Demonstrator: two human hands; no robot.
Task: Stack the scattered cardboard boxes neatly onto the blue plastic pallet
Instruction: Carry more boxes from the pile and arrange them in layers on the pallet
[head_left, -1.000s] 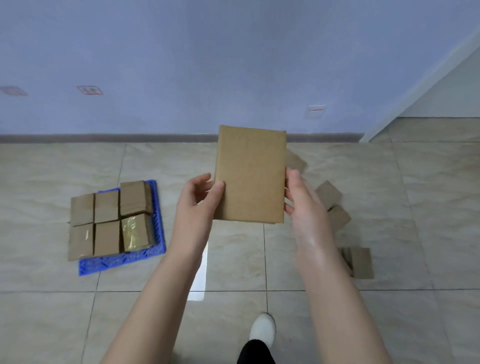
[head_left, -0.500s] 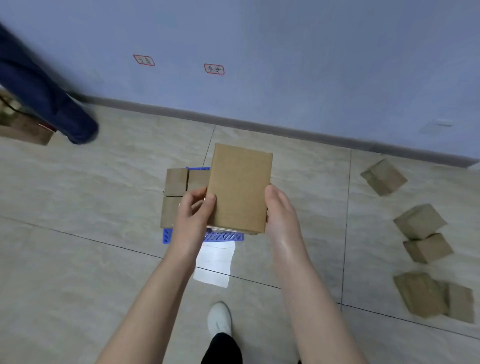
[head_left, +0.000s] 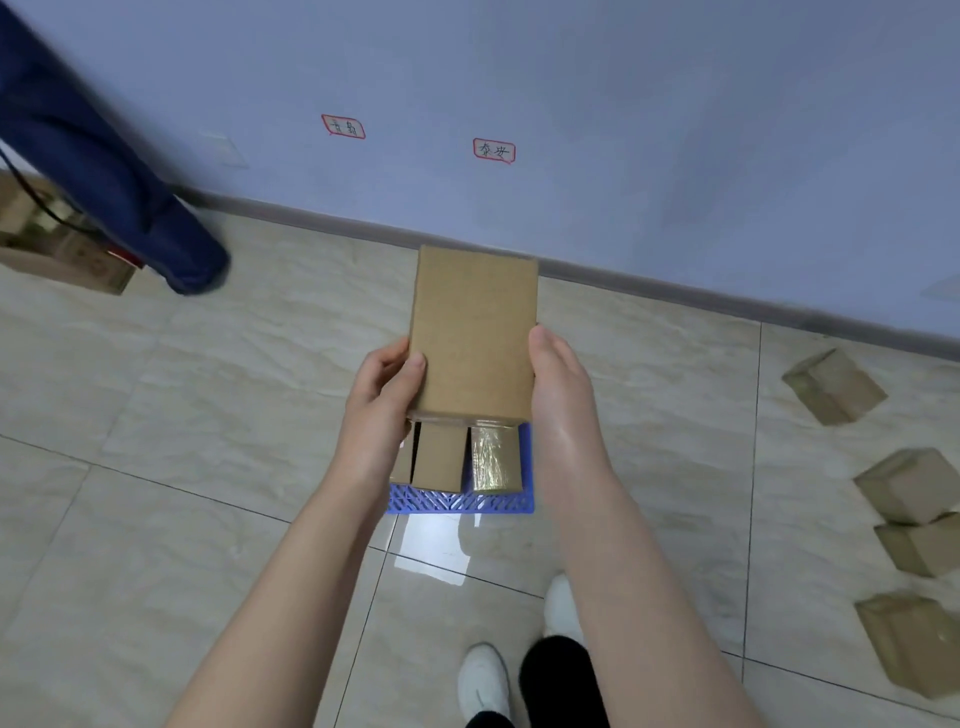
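I hold a plain cardboard box (head_left: 475, 332) upright in front of me, above the blue plastic pallet (head_left: 462, 503). My left hand (head_left: 382, 400) grips its left edge, thumb on the front face. My right hand (head_left: 558, 384) grips its right edge. Below the held box, boxes stand on the pallet: a plain one (head_left: 439, 457) and a tape-wrapped shiny one (head_left: 496, 460). The rest of the pallet is hidden behind the held box and my hands.
Several loose boxes lie on the tiled floor at the right: one (head_left: 834, 387) near the wall, two (head_left: 911, 486) touching, one (head_left: 909, 644) nearest me. Another person's dark blue leg (head_left: 130, 192) stands at the left by cartons (head_left: 57, 249). My white shoes (head_left: 483, 680) are below.
I have turned left and stepped closer to the pallet, carrying the box. The pallet now sits directly under the held box; the loose boxes have slid to the right edge of view.
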